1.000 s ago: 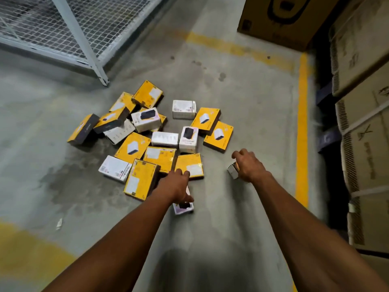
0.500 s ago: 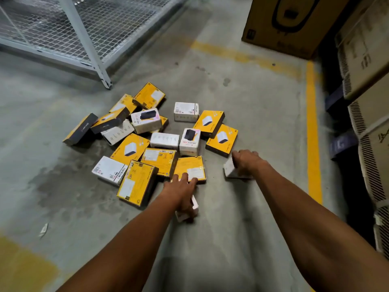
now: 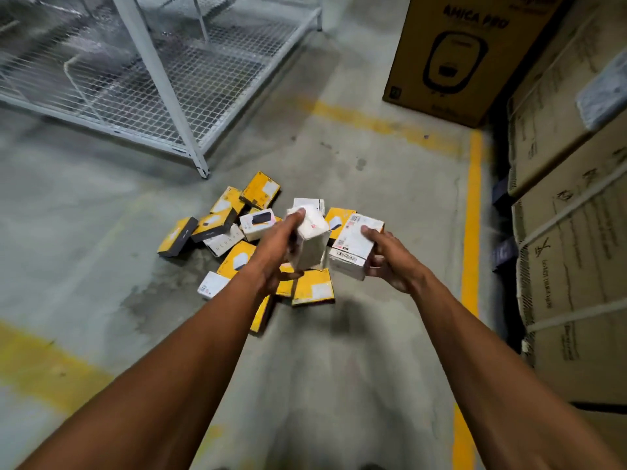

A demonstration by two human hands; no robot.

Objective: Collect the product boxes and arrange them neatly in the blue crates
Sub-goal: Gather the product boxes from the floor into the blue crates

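My left hand (image 3: 274,252) grips a small white product box (image 3: 310,240), held up above the floor. Beside it, my right hand (image 3: 390,259) holds a second white box (image 3: 353,247) with a barcode label facing up. The two boxes are close together, nearly touching. Below and behind them lies a pile of several yellow and white product boxes (image 3: 237,225) scattered on the concrete floor. No blue crate is in view.
A white wire-mesh rack (image 3: 163,86) stands at the back left, its leg near the pile. A large brown carton (image 3: 461,59) is at the back right. Stacked cardboard cartons (image 3: 573,232) line the right side behind a yellow floor line (image 3: 473,212).
Both hands have lifted their white boxes off the floor and brought them together in front of me. The view has risen away from the pile.
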